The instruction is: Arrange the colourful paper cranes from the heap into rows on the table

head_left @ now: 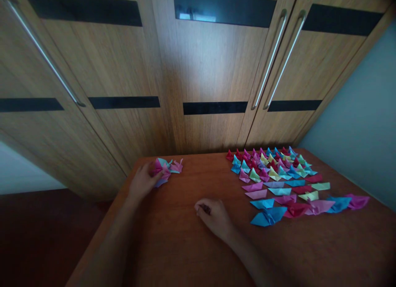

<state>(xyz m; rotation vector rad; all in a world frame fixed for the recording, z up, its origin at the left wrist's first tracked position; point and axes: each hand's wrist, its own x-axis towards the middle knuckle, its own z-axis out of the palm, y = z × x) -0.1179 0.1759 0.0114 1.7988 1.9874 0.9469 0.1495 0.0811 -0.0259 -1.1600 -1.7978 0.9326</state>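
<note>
At the table's far left, my left hand (144,183) has its fingers closed over the edge of a pink folded-paper figure (160,165) in a small pile. Light blue and lilac folds show beneath and beside it. A pink and pale blue origami piece (177,167) lies just right of that pile. My right hand (216,219) rests low over the middle of the table, thumb and fingers curled together with nothing visible in them. Nearest to its right is a blue folded-paper piece (268,216), apart from the fingers.
Several rows of small origami boats (254,174) stand on the table (188,245) at the back right. Flat folded strips (279,191) and larger pieces (320,206) lie in front of them. A wooden wardrobe (216,64) with metal handles borders the far edge.
</note>
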